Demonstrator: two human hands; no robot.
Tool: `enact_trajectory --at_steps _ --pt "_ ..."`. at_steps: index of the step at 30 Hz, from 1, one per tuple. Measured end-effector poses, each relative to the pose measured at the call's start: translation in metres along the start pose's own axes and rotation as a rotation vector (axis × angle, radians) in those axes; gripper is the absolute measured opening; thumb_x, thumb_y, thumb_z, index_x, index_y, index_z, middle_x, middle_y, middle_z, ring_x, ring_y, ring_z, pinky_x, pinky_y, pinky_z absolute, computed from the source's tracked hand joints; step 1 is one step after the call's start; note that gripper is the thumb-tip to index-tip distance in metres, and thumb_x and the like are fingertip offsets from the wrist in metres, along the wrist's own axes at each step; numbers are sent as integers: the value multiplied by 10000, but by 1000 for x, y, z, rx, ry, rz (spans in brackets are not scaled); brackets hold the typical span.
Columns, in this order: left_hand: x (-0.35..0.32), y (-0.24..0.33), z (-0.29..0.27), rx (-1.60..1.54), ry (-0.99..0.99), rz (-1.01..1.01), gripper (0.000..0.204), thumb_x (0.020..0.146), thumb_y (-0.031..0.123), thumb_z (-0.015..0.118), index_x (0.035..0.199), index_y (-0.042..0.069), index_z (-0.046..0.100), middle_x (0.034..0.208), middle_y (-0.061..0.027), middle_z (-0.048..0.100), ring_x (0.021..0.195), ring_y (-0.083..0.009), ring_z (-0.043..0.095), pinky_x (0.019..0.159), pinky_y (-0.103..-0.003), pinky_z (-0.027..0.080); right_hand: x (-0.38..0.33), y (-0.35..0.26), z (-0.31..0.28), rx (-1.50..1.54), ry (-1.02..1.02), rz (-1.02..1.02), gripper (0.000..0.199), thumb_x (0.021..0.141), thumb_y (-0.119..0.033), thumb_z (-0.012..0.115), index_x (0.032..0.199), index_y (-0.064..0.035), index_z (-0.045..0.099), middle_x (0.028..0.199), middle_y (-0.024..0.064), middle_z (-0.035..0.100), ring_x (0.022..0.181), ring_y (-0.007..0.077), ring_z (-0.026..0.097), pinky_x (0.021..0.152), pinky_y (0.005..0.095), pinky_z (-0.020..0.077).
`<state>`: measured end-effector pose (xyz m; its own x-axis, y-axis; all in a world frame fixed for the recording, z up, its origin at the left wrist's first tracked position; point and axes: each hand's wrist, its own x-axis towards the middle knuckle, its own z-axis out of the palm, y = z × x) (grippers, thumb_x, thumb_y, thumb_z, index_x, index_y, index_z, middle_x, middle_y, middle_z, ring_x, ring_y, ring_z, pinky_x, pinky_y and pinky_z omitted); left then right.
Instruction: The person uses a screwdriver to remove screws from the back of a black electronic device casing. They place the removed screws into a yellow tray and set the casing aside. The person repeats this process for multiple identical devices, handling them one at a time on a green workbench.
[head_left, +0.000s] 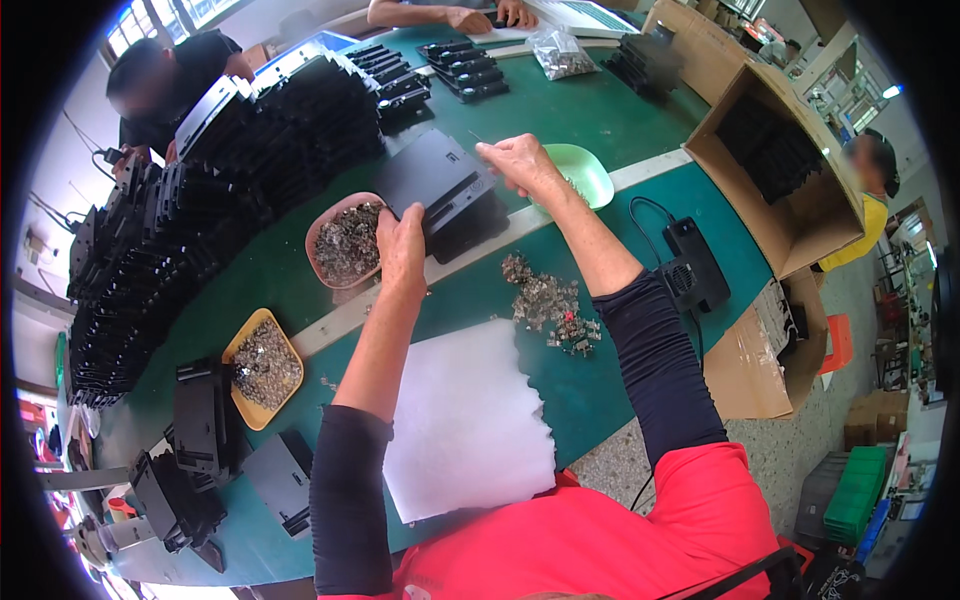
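My left hand (402, 245) grips the near edge of a flat black plastic casing (425, 170), thumb on top, and holds it tilted above the table. My right hand (522, 165) is closed in a pinch just past the casing's right end. A thin, dark sliver shows at its fingertips, too small to name. Beside that hand is a light green bowl (592, 178), partly hidden by the wrist. A pink bowl (312, 245) full of small metal parts sits next to my left hand. Loose small metal parts (550, 305) lie heaped on the green table between my forearms.
Tall stacks of black casings (280, 130) line the left. A yellow tray (298, 372) holds small parts; a white sheet (470, 420) lies before me. At right are a black corded device (692, 265) and an open cardboard box (790, 225). Other people work across the table.
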<state>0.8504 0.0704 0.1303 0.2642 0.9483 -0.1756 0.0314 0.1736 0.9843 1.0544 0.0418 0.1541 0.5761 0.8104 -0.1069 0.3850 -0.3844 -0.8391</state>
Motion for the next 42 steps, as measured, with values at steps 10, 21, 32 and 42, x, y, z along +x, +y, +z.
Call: enact_trajectory --at_steps 10,21,32,42 --pt "-3 0 -1 80 37 -112 455 871 317 588 1156 -35 551 1083 -120 581 995 -207 546 847 -365 454 -8 21 12 -187 -60 -56 282 814 -292 583 836 -49 724 719 166 683 582 282 669 619 374 555" --pt "-9 11 15 45 -78 -252 664 826 346 559 1293 -101 411 1336 -263 415 1245 -367 393 990 -581 339 -21 28 6 8 -76 69 244 832 -253 595 859 -51 729 708 89 687 566 213 658 526 366 547" --pt "-25 6 22 197 4 8 443 785 275 591 952 -135 593 893 -283 638 802 -380 653 729 -471 491 -22 49 -10 138 76 -80 295 935 -342 532 931 -62 626 891 90 701 772 191 705 396 277 472" --pt "-119 7 -4 145 101 516 536 827 99 530 1216 -218 341 1337 -466 296 1291 -551 308 1105 -493 277 -149 -24 0 296 25 -375 260 984 -239 561 1064 -24 684 649 -36 537 453 6 397 375 177 266"
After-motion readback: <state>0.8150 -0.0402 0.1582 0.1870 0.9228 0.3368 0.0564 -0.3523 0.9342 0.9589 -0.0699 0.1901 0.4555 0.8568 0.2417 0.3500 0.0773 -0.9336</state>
